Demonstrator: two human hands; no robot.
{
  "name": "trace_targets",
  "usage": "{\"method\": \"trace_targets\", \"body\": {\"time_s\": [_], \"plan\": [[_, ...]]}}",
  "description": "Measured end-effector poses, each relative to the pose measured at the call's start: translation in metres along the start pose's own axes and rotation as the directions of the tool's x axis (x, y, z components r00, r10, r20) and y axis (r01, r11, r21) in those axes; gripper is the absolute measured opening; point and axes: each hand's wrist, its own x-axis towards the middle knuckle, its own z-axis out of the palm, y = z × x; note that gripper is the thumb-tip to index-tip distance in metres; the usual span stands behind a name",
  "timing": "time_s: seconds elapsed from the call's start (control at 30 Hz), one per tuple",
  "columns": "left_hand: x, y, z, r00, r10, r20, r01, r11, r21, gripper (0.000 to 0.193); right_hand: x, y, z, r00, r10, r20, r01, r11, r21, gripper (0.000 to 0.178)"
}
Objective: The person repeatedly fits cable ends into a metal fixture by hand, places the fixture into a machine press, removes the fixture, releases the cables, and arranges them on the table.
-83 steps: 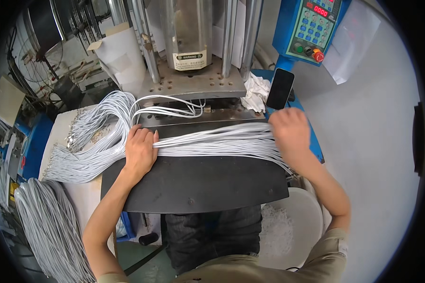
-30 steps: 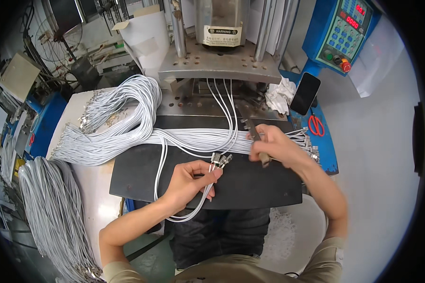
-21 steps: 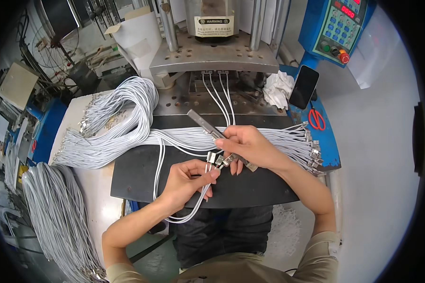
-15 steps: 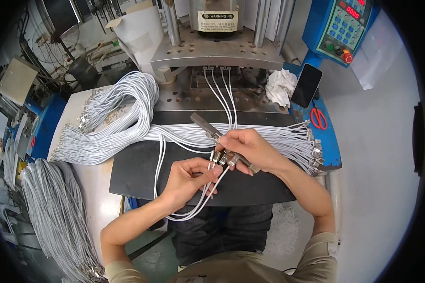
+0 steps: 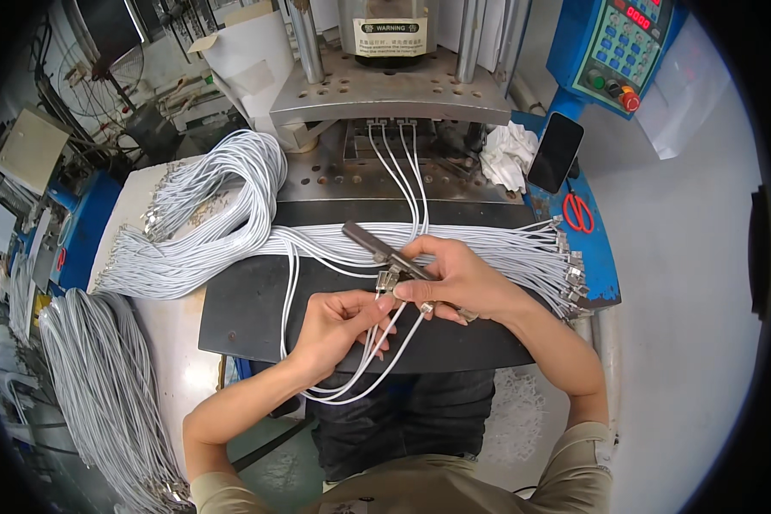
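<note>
Above the black work surface (image 5: 248,317), my left hand (image 5: 338,330) pinches a few thin white cables (image 5: 360,368) close to their metal connectors. My right hand (image 5: 467,283) grips a dark metal bar (image 5: 364,238), which slants up to the left. Its thumb presses at the connectors (image 5: 387,280), close to my left fingertips. The fingers of both hands partly hide the connectors and the bar's lower end. The held cables loop down past the front edge of the surface. A thick bundle of white cables (image 5: 325,244) lies just behind my hands.
Behind stands a metal press (image 5: 385,107), with cables (image 5: 415,184) running out of it. Coiled cables (image 5: 248,158) lie left, and another bundle (image 5: 103,385) hangs lower left. To the right are a phone (image 5: 557,152), red-handled scissors (image 5: 578,212), crumpled paper (image 5: 507,158) and a control box (image 5: 617,51).
My right thumb has moved down onto the connectors by my left fingertips. The metal bar has dropped slightly, and one connector has shifted lower and to the right.
</note>
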Motion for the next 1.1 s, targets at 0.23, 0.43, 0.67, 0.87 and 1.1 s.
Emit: {"method": "trace_targets", "body": {"time_s": [0.23, 0.43, 0.67, 0.87, 1.1], "plan": [[0.002, 0.004, -0.007, 0.996, -0.022, 0.088, 0.020, 0.999, 0.027, 0.028, -0.003, 0.004, -0.009, 1.000, -0.003, 0.029, 0.007, 0.991, -0.130, 0.051], [0.003, 0.000, -0.010, 0.992, -0.005, 0.128, 0.012, 0.998, -0.056, 0.030, -0.002, 0.010, -0.002, 0.998, -0.031, 0.045, 0.037, 0.989, -0.143, 0.052], [0.002, -0.001, -0.001, 0.998, 0.055, -0.043, -0.056, 0.998, -0.033, 0.024, -0.006, 0.004, -0.001, 0.999, 0.001, -0.038, -0.005, 0.993, -0.117, 0.046], [0.003, 0.002, 0.000, 0.998, 0.039, -0.053, -0.041, 0.999, -0.023, 0.018, -0.008, 0.004, -0.001, 1.000, 0.022, 0.018, -0.018, 0.978, -0.208, 0.044], [0.002, 0.003, 0.000, 0.999, 0.025, -0.024, -0.024, 1.000, 0.013, 0.017, -0.008, 0.004, -0.007, 0.999, 0.042, -0.006, -0.042, 0.977, -0.208, 0.042]]}}
